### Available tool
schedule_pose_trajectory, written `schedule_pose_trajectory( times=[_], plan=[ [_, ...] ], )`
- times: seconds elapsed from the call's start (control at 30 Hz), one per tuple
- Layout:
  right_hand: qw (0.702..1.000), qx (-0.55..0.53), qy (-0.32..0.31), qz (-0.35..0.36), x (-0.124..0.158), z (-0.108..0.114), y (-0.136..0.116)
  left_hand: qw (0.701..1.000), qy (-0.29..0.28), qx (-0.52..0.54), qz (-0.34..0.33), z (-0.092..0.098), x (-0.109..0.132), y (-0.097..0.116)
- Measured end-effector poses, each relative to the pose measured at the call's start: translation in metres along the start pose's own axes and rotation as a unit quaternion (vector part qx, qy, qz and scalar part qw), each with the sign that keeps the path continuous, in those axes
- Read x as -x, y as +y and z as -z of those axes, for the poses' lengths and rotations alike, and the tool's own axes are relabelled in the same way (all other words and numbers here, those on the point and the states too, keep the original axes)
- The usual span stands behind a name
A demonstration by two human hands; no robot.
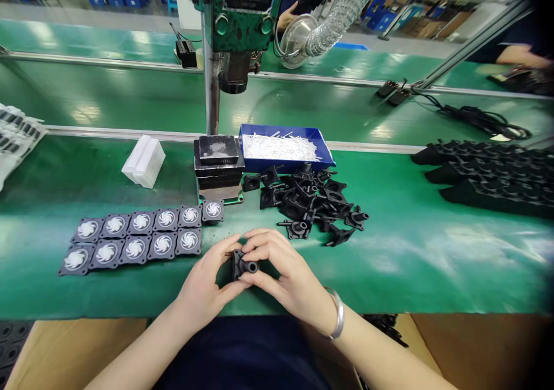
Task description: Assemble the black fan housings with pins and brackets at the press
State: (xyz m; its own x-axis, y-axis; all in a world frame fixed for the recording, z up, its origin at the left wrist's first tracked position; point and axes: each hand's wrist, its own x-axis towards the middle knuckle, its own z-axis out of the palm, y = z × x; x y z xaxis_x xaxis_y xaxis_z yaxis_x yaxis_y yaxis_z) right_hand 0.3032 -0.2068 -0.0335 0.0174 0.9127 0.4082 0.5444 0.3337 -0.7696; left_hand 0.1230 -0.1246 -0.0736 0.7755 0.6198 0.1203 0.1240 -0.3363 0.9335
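Both hands meet at the near edge of the green bench [411, 263], pinching one small black plastic housing [242, 265] with a round socket. My left hand [203, 283] grips its left side with thumb and fingers. My right hand [285, 272], a silver bangle on its wrist, closes over its top and right side. Just beyond lies a loose pile of similar black housings [311, 202]. To the left, two rows of finished black fan units with white impellers [138, 237] lie flat.
A blue tray of white pins [283, 146] and a black block stack [219, 165] sit under a green press machine [236, 21]. A white block [144, 160] lies left, stacked black parts [489, 173] right. Another person's arm [521, 55] shows far right.
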Motion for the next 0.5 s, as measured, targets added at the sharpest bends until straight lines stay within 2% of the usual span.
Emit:
schedule_pose_trajectory(
  times=[0.2,0.3,0.4,0.5],
  plan=[
    [1.000,-0.019,0.005,-0.016,0.004,-0.009,0.005,1.000,-0.003,-0.009,-0.011,-0.001,-0.001,-0.003],
    [1.000,-0.026,-0.009,-0.010,0.003,-0.004,0.004,0.999,0.008,-0.036,-0.031,0.000,0.002,0.004],
    [1.000,-0.012,-0.021,0.019,-0.013,0.021,-0.006,0.991,0.037,-0.089,-0.097,0.015,-0.002,0.028],
    [0.995,0.063,0.052,0.065,-0.046,0.058,-0.024,0.962,0.094,-0.166,-0.195,0.048,-0.024,0.062]
  ],
)
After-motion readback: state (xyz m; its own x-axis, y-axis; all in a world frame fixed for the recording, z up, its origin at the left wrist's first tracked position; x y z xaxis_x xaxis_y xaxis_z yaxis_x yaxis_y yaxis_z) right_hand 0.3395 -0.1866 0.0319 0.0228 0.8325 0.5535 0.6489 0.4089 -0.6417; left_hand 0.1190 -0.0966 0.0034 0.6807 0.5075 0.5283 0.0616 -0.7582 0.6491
